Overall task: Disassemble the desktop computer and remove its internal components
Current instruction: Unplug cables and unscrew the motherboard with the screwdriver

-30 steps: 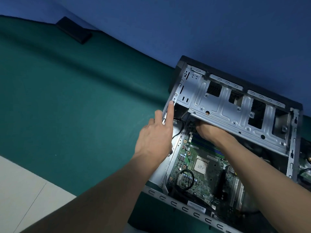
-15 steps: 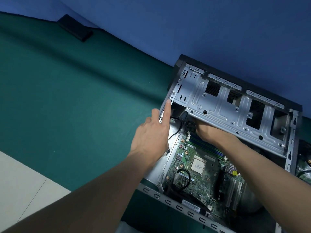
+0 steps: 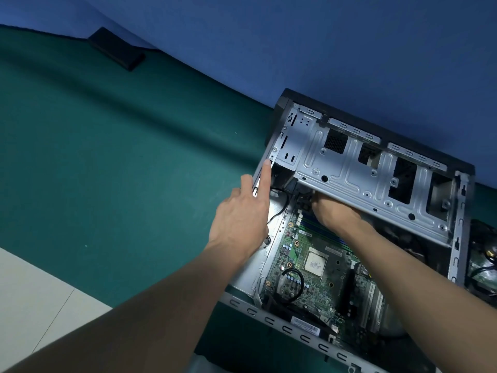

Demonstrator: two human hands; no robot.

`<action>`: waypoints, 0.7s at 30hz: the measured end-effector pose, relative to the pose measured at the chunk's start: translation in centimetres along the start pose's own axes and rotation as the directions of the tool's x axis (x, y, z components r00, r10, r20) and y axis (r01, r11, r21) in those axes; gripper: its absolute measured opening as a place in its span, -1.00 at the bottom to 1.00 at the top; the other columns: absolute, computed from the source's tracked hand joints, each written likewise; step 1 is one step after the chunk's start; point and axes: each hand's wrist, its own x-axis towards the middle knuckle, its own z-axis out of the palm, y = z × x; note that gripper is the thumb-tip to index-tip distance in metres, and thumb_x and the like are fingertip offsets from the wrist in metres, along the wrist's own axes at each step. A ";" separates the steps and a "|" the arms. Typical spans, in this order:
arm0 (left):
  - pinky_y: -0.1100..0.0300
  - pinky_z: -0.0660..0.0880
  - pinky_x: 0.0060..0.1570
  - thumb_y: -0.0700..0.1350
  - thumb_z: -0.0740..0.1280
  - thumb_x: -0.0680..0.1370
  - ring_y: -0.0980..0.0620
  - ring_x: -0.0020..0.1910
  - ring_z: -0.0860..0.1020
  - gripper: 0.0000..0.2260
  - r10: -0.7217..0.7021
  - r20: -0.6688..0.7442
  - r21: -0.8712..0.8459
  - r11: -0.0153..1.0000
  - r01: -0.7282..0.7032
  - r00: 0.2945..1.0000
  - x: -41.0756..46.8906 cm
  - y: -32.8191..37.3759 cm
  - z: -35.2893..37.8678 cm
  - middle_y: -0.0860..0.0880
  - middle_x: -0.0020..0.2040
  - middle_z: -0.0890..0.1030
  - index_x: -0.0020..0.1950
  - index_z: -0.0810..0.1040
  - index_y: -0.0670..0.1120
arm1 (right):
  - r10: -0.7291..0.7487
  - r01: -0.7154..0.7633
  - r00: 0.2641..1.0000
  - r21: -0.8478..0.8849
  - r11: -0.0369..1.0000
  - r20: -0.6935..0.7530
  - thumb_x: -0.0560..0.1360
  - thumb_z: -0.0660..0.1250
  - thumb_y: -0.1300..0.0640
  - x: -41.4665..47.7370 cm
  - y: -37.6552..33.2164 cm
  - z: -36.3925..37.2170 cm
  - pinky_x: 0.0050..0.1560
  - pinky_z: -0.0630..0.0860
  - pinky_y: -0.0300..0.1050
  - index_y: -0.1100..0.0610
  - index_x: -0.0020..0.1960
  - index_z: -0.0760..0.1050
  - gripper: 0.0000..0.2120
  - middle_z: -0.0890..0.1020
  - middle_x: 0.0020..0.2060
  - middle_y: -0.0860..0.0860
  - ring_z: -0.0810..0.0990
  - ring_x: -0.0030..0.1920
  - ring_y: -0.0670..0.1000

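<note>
An open desktop computer case (image 3: 290,327) lies on its side at the right of a green surface. Its green motherboard (image 3: 317,281) shows a bare CPU (image 3: 315,263), memory sticks and a black cable loop (image 3: 291,285). A silver drive cage (image 3: 357,170) spans the case's upper part. My left hand (image 3: 242,219) rests on the case's left frame edge with the index finger straight, its tip at the cage's corner. My right hand (image 3: 336,214) reaches under the drive cage; its fingers are hidden there, so what they touch is unseen.
A green cloth (image 3: 121,170) covers the surface left of the case. A flat black object (image 3: 115,48) lies at the far edge against the blue wall (image 3: 295,44). Pale floor tiles (image 3: 32,297) show at lower left. Dark parts and cables (image 3: 484,259) sit right of the case.
My left index finger has slid slightly further up the case's frame edge. The right hand stays under the drive cage. The camera view shifted a little.
</note>
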 end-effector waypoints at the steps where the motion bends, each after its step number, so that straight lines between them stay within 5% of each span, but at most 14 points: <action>1: 0.09 0.31 -0.31 -0.29 0.34 0.41 -0.04 -0.25 0.30 -0.04 0.001 -0.007 0.001 1.000 -0.001 1.000 0.0 0.0 0.1 -0.17 0.13 0.32 0.55 -0.29 -0.06 | 0.000 0.000 1.000 -0.024 1.000 -0.002 0.65 -0.03 0.13 0.0 0.0 0.1 0.12 0.40 0.02 0.15 -0.24 0.24 -0.70 0.41 -0.20 0.08 0.46 -0.12 0.10; 4: 0.09 0.31 -0.31 -0.30 0.33 0.40 -0.04 -0.26 0.30 -0.05 0.000 -0.004 -0.004 1.000 0.000 1.000 0.0 0.0 0.0 -0.17 0.13 0.32 0.56 -0.29 -0.06 | -0.023 0.022 1.000 -0.070 0.997 -0.015 0.63 0.01 0.15 -0.1 -0.3 0.2 -0.02 0.38 -0.03 0.07 -0.26 0.19 -0.72 0.31 -0.34 0.00 0.42 -0.22 0.07; 7: 0.10 0.32 -0.31 -0.30 0.33 0.40 -0.04 -0.26 0.30 -0.04 0.001 0.000 -0.007 1.000 -0.001 1.000 0.0 0.0 0.1 -0.17 0.13 0.32 0.56 -0.29 -0.06 | -0.020 0.021 1.000 -0.056 0.998 0.019 0.63 0.00 0.16 -0.1 -0.4 0.1 -0.05 0.39 0.00 0.14 -0.02 0.30 -0.86 0.28 -0.34 -0.02 0.38 -0.27 0.04; 10: 0.10 0.31 -0.33 -0.29 0.33 0.40 -0.03 -0.26 0.29 -0.04 -0.003 -0.016 -0.012 1.000 0.003 1.000 0.0 -0.1 0.2 -0.17 0.11 0.33 0.55 -0.29 -0.05 | 0.011 -0.007 0.999 -0.079 0.997 0.041 0.65 -0.03 0.10 -0.1 -0.3 -0.1 0.00 0.42 -0.01 0.20 0.20 0.38 -0.70 0.53 -0.07 0.12 0.43 -0.18 0.02; 12: 0.10 0.31 -0.33 -0.29 0.34 0.39 -0.02 -0.27 0.29 -0.04 -0.001 -0.017 -0.003 1.000 0.001 1.000 0.0 -0.1 0.2 -0.16 0.10 0.33 0.55 -0.29 -0.05 | 0.022 -0.020 0.999 -0.060 0.998 0.038 0.67 -0.06 0.00 -0.1 -0.2 -0.1 -0.15 0.43 -0.10 0.17 0.11 0.47 -0.61 0.57 0.08 0.17 0.53 -0.14 0.02; 16: 0.12 0.30 -0.33 -0.27 0.35 0.40 -0.01 -0.28 0.28 -0.04 -0.006 -0.013 0.012 1.000 0.006 1.000 0.0 0.0 0.2 -0.15 0.10 0.33 0.55 -0.30 -0.06 | 0.034 -0.033 0.999 -0.057 0.998 0.016 0.67 -0.07 0.05 0.4 0.1 -0.1 -0.04 0.29 -0.08 0.17 0.03 0.39 -0.70 0.40 -0.27 0.06 0.45 -0.13 0.06; 21: 0.13 0.31 -0.32 -0.25 0.32 0.44 -0.01 -0.25 0.29 -0.07 -0.010 -0.009 0.006 1.000 0.010 1.000 0.1 0.1 0.1 -0.15 0.11 0.32 0.54 -0.31 -0.07 | 0.026 -0.025 1.000 -0.041 0.999 0.015 0.64 0.03 0.16 0.2 -0.1 -0.2 -0.20 0.32 -0.14 0.14 -0.15 0.28 -0.80 0.39 -0.33 0.02 0.37 -0.34 -0.04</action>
